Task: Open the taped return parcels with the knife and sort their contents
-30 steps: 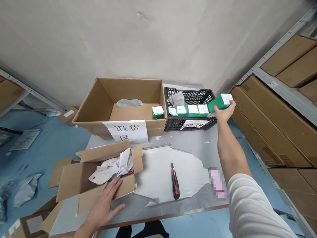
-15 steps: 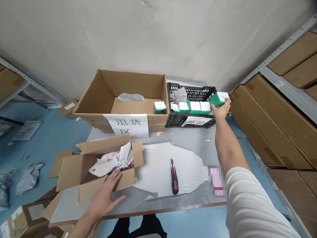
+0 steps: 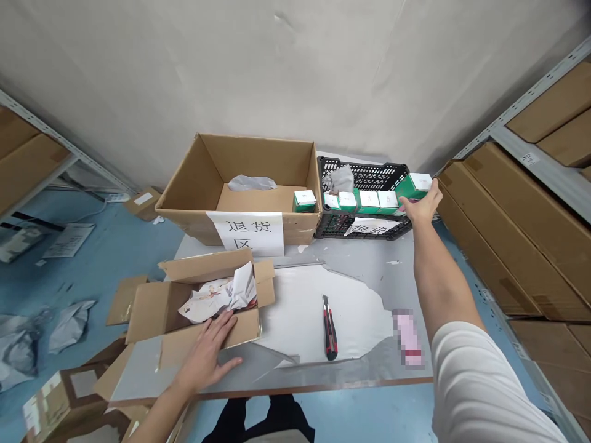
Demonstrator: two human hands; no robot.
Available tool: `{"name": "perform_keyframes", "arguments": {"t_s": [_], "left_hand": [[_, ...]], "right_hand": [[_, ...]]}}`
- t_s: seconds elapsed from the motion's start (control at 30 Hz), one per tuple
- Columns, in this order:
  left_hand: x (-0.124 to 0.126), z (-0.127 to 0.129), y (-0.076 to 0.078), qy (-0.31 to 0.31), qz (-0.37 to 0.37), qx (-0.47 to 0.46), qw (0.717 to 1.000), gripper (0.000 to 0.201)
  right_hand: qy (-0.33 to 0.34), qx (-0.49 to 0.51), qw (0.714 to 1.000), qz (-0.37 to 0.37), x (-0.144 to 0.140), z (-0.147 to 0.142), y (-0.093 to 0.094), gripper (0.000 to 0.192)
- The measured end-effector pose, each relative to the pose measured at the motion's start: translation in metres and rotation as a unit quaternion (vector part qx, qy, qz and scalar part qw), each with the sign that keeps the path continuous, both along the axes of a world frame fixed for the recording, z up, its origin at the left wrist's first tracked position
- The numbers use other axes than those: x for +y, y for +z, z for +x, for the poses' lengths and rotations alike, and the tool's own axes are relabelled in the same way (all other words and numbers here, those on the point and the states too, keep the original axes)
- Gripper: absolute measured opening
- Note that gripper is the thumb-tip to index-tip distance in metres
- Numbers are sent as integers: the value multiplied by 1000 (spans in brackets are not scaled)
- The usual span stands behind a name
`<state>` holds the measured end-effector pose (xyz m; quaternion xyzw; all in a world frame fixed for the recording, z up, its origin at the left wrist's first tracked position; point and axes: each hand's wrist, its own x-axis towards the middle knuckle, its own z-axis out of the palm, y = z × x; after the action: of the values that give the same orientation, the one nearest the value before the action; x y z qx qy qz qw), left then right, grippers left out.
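Right hand is stretched out to the far right end of the black crate, fingers wrapped round a green-and-white carton, which sits at or just over the crate's right rim. Can't tell from this angle whether the carton already rests on anything or hangs in the grip.

Left hand lies flat, fingers spread, pressed on the front wall of the small opened box at the near left of the table. It grips nothing.

Done so far, judging by the layout: a row of matching green cartons stands along the crate's front wall, touching side by side, and the held carton is at the right end of that row. One more green carton sits apart, inside the big cardboard box with the paper label, in its near right corner.

Left, as far as visible: the small opened box shows only crumpled paper on top; whether more cartons lie under it is hidden. The held carton looks not yet let go.

Other stuff: utility knife lies on the white sheet mid-table, well apart from both hands. Grey wrapping sits in the crate behind the row. Stacked cartons fill the shelf at right.
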<state>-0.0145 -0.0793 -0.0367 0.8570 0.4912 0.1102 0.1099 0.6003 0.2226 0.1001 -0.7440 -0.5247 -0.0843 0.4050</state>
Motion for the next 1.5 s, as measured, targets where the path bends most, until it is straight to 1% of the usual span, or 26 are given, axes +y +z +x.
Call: {"name": "perform_keyframes", "arguments": {"t_s": [0.1,0.2,0.3,0.37,0.43,0.47,0.5,0.53,0.6,0.63,0.67,0.7,0.73,0.77,0.8,0.83,0.87,0.93,1.0,1.03,1.07,1.13,1.2,1.33,1.43,1.5], "left_hand": [[1,2,2,10,-16,-1,1000,82],[1,3,5,21,-42,-17,999,79],[2,4,8,33,-76,-46,996,77],[3,6,12,44,-101,-76,991,75],[4,9,17,55,-127,-120,983,72],[5,11,21,61,-139,-145,978,71],[6,12,24,65,-152,-169,972,70],[5,12,28,69,-164,-189,966,68],[0,6,34,95,-172,-243,950,64],[-5,-1,35,129,-161,-279,938,61],[-11,-11,36,181,-139,-324,918,59],[-17,-24,35,249,-109,-376,886,58],[-24,-39,33,329,-81,-436,834,58],[-30,-55,31,407,-61,-493,767,59],[-34,-71,27,473,-53,-544,691,59],[-36,-86,22,519,-71,-593,612,62],[-37,-100,17,534,-100,-616,570,72],[-33,-119,7,522,-194,-661,503,92],[-25,-125,-1,488,-270,-691,460,98],[-21,-124,-4,464,-297,-702,452,99],[-18,-121,-6,434,-320,-708,456,99],[-14,-113,-8,372,-360,-712,474,99],[-13,-105,-7,341,-380,-712,482,98],[-16,-110,-6,351,-370,-713,481,90],[-26,-135,-7,376,-342,-719,474,82],[-35,-161,-7,410,-303,-726,462,81]], "right_hand": [[0,6,1000,15,-9,-7,6,85],[-17,26,998,57,-33,-34,6,72],[-1,34,994,102,-70,-86,-6,73],[63,48,992,102,-98,-133,-21,79],[138,140,978,67,-126,-185,-40,81],[174,219,960,24,-140,-212,-51,79],[201,315,927,-34,-153,-237,-61,73],[221,410,879,-100,-166,-261,-70,64],[240,462,840,-155,-190,-302,-88,44],[246,481,823,-175,-201,-318,-96,37],[251,491,813,-189,-211,-332,-103,32],[255,505,800,-202,-221,-344,-109,30],[258,519,787,-214,-230,-354,-115,29],[261,530,775,-224,-237,-363,-121,30],[263,538,767,-231,-244,-370,-127,30],[264,549,757,-236,-250,-376,-133,33],[262,568,741,-243,-256,-382,-139,39],[254,621,692,-267,-264,-392,-150,60],[252,667,637,-294,-269,-403,-160,77],[257,678,618,-303,-272,-409,-164,80],[266,680,610,-307,-274,-414,-167,82],[284,679,606,-303,-277,-425,-171,82],[293,680,604,-294,-281,-434,-173,80],[304,684,601,-279,-286,-450,-172,74],[321,685,590,-281,-285,-475,-170,71],[337,688,576,-285,-278,-503,-168,70]]}}
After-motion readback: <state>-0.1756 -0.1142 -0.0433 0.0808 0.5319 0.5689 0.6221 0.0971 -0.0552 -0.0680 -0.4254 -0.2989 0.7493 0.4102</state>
